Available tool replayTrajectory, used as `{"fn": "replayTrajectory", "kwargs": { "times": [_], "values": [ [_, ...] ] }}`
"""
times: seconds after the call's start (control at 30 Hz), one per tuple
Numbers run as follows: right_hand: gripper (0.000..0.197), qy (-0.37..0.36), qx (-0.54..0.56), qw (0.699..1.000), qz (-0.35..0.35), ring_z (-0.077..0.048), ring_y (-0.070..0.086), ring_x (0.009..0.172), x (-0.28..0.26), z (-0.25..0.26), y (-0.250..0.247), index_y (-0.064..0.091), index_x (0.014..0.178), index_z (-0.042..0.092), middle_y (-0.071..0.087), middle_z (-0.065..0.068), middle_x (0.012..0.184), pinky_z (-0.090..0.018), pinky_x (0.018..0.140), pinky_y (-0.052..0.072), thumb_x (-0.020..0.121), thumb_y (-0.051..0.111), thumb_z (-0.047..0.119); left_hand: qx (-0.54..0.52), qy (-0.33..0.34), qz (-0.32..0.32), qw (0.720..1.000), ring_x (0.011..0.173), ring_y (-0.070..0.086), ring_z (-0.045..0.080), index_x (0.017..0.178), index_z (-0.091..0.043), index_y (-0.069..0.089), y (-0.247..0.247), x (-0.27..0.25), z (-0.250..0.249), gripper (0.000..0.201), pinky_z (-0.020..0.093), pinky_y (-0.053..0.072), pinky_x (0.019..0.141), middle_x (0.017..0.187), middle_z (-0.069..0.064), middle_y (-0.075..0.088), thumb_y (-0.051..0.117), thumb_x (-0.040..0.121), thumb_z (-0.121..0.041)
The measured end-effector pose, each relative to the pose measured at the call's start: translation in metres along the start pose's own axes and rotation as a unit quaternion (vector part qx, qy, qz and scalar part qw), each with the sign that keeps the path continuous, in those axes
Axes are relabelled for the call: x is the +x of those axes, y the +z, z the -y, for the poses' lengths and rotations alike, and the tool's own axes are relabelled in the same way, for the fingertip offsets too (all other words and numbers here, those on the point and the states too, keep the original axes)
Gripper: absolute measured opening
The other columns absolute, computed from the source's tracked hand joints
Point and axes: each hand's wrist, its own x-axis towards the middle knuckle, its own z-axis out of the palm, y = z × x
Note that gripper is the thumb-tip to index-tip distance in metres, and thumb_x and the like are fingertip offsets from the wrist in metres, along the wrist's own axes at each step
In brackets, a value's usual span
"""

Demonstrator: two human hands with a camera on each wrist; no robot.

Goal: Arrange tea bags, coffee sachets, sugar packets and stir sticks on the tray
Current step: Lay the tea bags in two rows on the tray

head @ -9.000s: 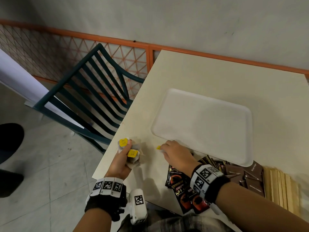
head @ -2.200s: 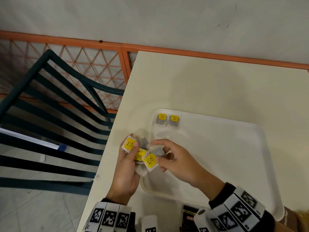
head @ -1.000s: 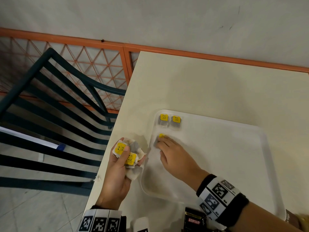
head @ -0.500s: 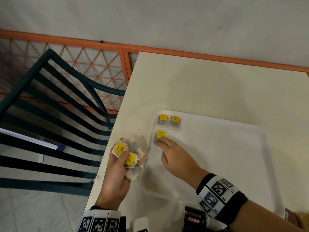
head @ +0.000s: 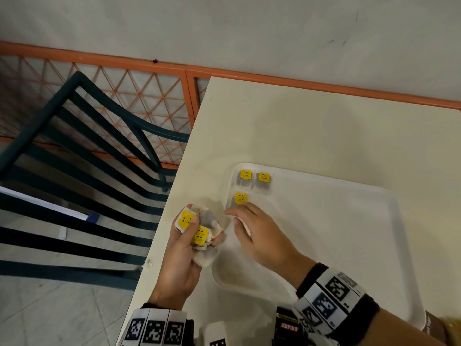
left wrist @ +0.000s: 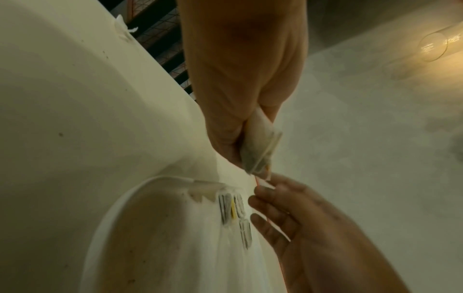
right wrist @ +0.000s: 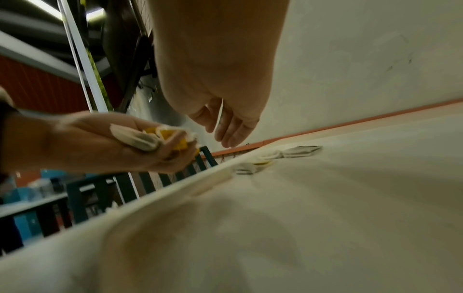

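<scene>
Head view, black sachet point(head: 287, 327) reading KOPIKO

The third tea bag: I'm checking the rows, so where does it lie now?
In the head view the third tea bag lies in the tray, at its far-left corner, just nearer than the first two bags and just beyond the right hand.

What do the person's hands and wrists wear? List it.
Both hands are bare, no gloves. The left wrist wears a black band with white blocks printed with black square tag patterns. The right wrist wears a like band: black cuff, white blocks, black square tags. No sleeves show on either forearm.
</scene>
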Motion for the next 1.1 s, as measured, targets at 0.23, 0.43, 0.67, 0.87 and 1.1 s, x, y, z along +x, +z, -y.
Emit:
{"fn": "replayTrajectory", "kwargs": {
  "times": [0.23,0.43,0.67,0.87,1.1],
  "values": [
    [0.029,0.064,0.083,0.995,-0.003,0.007,0.042,0.078,-0.002,0.033,0.005,0.059,0.099,0.02,0.039,0.019,0.082,-0.006,0.071,0.035,0.079,0.066,0.039,0.023,-0.025,0.023,0.999,0.09,0.067,0.02,0.122,-0.025,0.053,0.003,0.004,0.002,0.03,0.041,0.056,0.078,0.102,0.006,0.068,0.042,0.095,-0.017],
    [0.009,0.084,0.106,0.991,-0.017,0.004,0.044,0.074,-0.007,0.033,0.002,0.062,0.087,0.017,0.049,0.01,0.083,-0.007,0.069,0.035,0.08,0.068,0.019,0.023,-0.027,0.039,0.999,0.074,0.07,0.017,0.117,-0.026,0.055,0.006,0.004,0.002,0.027,0.028,0.057,0.062,0.087,0.004,0.071,0.041,0.095,-0.018],
    [0.021,0.105,0.202,0.971,-0.069,-0.001,0.051,0.062,-0.009,0.033,-0.013,0.047,0.081,0.03,0.057,0.012,0.071,-0.01,0.057,0.037,0.088,0.06,0.014,0.037,-0.016,0.042,0.998,0.083,0.063,0.02,0.111,-0.021,0.056,0.009,0.003,0.006,0.023,0.034,0.049,0.07,0.098,0.009,0.064,0.044,0.092,-0.025],
    [0.012,0.161,0.309,0.934,-0.08,-0.008,0.06,0.069,-0.003,0.027,-0.018,0.05,0.09,0.023,0.069,-0.004,0.084,-0.02,0.064,0.05,0.091,0.054,0.012,0.012,-0.038,0.049,0.998,0.089,0.069,0.015,0.113,-0.021,0.054,0.015,0.002,0.01,0.024,0.029,0.057,0.07,0.106,0.004,0.069,0.043,0.093,-0.021],
    [0.011,0.202,0.401,0.89,-0.075,-0.008,0.062,0.065,-0.005,0.022,-0.026,0.064,0.092,0.015,0.068,0.002,0.078,-0.019,0.061,0.051,0.091,0.054,0.009,-0.008,-0.038,0.024,0.999,0.074,0.069,0.012,0.114,-0.018,0.054,0.014,0.002,0.009,0.023,0.024,0.055,0.058,0.101,0.005,0.065,0.04,0.096,-0.015]
  ]
}}
